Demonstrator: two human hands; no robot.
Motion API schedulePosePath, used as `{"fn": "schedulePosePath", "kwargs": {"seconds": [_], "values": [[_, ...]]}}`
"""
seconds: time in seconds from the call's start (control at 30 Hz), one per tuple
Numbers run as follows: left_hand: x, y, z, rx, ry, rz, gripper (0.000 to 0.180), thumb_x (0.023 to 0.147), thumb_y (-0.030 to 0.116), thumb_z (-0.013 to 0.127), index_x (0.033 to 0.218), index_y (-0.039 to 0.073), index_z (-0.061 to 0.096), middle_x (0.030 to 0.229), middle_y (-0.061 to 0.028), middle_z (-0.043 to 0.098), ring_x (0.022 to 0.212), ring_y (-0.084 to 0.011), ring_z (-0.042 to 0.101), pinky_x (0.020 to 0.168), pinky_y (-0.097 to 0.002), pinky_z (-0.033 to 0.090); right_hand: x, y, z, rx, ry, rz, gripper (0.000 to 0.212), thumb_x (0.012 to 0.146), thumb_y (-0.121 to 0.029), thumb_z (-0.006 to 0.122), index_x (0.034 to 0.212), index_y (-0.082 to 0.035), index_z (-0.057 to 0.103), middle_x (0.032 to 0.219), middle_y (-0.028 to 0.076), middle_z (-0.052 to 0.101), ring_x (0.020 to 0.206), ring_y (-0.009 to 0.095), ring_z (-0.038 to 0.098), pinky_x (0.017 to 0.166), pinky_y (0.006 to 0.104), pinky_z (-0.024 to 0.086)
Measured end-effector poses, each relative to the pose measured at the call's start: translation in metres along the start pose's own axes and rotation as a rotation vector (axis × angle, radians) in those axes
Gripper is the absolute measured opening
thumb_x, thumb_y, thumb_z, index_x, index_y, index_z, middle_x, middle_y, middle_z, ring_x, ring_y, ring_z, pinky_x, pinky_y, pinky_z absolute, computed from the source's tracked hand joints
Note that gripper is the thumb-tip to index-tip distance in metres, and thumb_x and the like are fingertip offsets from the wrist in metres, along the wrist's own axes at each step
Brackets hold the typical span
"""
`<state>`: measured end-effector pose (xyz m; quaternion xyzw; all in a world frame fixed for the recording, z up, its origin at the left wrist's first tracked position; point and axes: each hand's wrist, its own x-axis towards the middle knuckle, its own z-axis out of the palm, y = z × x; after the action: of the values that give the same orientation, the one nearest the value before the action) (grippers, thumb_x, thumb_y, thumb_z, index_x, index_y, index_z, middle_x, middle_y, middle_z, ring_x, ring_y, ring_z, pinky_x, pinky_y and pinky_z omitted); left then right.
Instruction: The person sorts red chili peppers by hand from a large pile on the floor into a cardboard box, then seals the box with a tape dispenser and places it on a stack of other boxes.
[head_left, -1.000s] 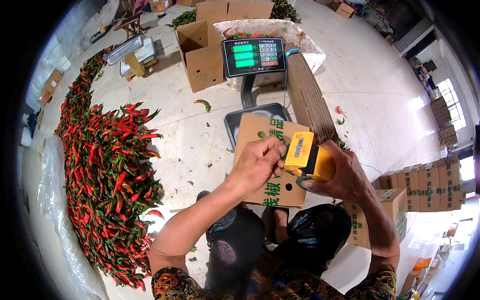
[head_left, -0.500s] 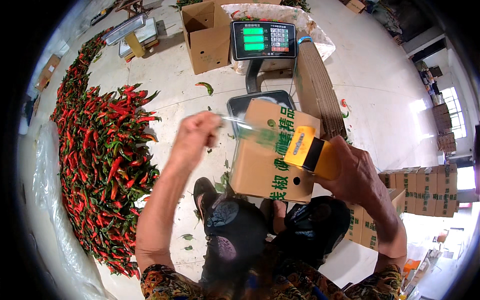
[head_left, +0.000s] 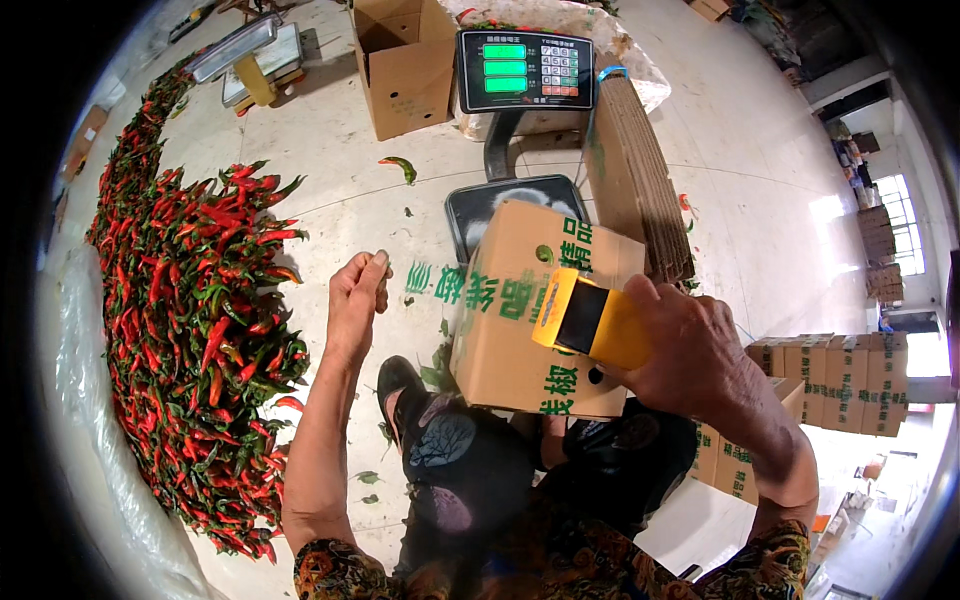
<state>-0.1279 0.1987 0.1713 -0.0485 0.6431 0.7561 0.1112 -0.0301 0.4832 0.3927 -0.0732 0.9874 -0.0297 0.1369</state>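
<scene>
**Taping the box shut**

Pale concrete floor (head_left: 760,200) runs under us, with a long heap of red chillies (head_left: 200,330) along our left and a sheet of clear plastic (head_left: 100,430) at its near edge. Ahead stands a scale (head_left: 523,70) with a lit green display, an open carton (head_left: 405,65) to its left and a stack of flat cardboard (head_left: 640,180) to its right. More printed cartons (head_left: 840,370) are stacked low on our right.

Our box (head_left: 525,310) sits tilted in front of our knees, just before the scale's platform. Our right hand (head_left: 690,355) is wrapped tight around a yellow tape dispenser (head_left: 590,320), whose front edge rests against the box's top. Our left hand (head_left: 357,295) hangs apart from the box, over the floor, fingers loosely pinched together; we cannot tell whether anything is between them.

We judge the sealing to be in hand, with the dispenser set on the seam. The next move calls for a steady pull along the flaps, and for the free hand to brace the box so it does not slide or tip.
</scene>
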Motion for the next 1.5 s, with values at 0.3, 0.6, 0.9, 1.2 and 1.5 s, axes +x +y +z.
{"fn": "schedulePosePath", "kwargs": {"seconds": [0.3, 0.6, 0.9, 1.2, 1.5], "values": [[0.001, -0.07, 0.036, 0.401, 0.134, 0.32, 0.031, 0.098, 0.022, 0.055, 0.076, 0.002, 0.056, 0.058, -0.003, 0.052, 0.052, -0.0155, 0.05, 0.05, -0.0317, 0.04, 0.01, -0.012, -0.005, -0.035, -0.107, 0.074, 0.052, 0.067, -0.023, 0.084, 0.1, -0.001, 0.051, 0.083, 0.018, 0.065, 0.074, 0.039, 0.067, 0.071, 0.0472, 0.052], [-0.004, -0.082, 0.071, 0.909, -0.09, 0.426, 0.024, 0.098, 0.019, 0.052, 0.081, 0.002, 0.05, 0.06, -0.0243, 0.055, 0.055, -0.0445, 0.057, 0.048, -0.0499, 0.045, 0.006, -0.012, -0.003, -0.009, -0.071, 0.07, 0.052, 0.066, -0.024, 0.084, 0.1, -0.002, 0.051, 0.083, 0.017, 0.063, 0.072, 0.035, 0.067, 0.066, 0.0448, 0.052], [0.001, -0.103, 0.064, 0.838, -0.232, 0.226, 0.013, 0.094, 0.017, 0.049, 0.098, 0.005, 0.047, 0.072, -0.0247, 0.063, 0.068, -0.0469, 0.061, 0.059, -0.0538, 0.049, 0.002, -0.013, 0.001, 0.012, -0.095, 0.101, 0.054, 0.066, -0.022, 0.082, 0.105, -0.003, 0.05, 0.082, 0.015, 0.059, 0.075, 0.034, 0.065, 0.065, 0.0458, 0.05], [0.008, -0.107, 0.063, 0.643, -0.079, 0.192, 0.017, 0.097, 0.015, 0.05, 0.101, 0.0, 0.057, 0.092, -0.0232, 0.064, 0.083, -0.0397, 0.063, 0.072, -0.0458, 0.05, -0.003, -0.006, 0.002, 0.031, -0.044, 0.004, 0.049, 0.069, -0.023, 0.079, 0.102, -0.001, 0.049, 0.081, 0.013, 0.056, 0.072, 0.03, 0.064, 0.062, 0.0426, 0.052], [0.009, -0.006, 0.113, -0.025, -0.178, -0.04, 0.044, 0.102, 0.037, 0.042, 0.126, 0.003, 0.051, 0.126, -0.0129, 0.052, 0.119, -0.0215, 0.047, 0.104, -0.034, 0.036, -0.006, 0.003, 0.014, -0.021, 0.134, -0.118, 0.025, 0.079, -0.013, 0.063, 0.095, 0.002, 0.051, 0.076, 0.011, 0.055, 0.062, 0.022, 0.062, 0.05, 0.0349, 0.05]]}}
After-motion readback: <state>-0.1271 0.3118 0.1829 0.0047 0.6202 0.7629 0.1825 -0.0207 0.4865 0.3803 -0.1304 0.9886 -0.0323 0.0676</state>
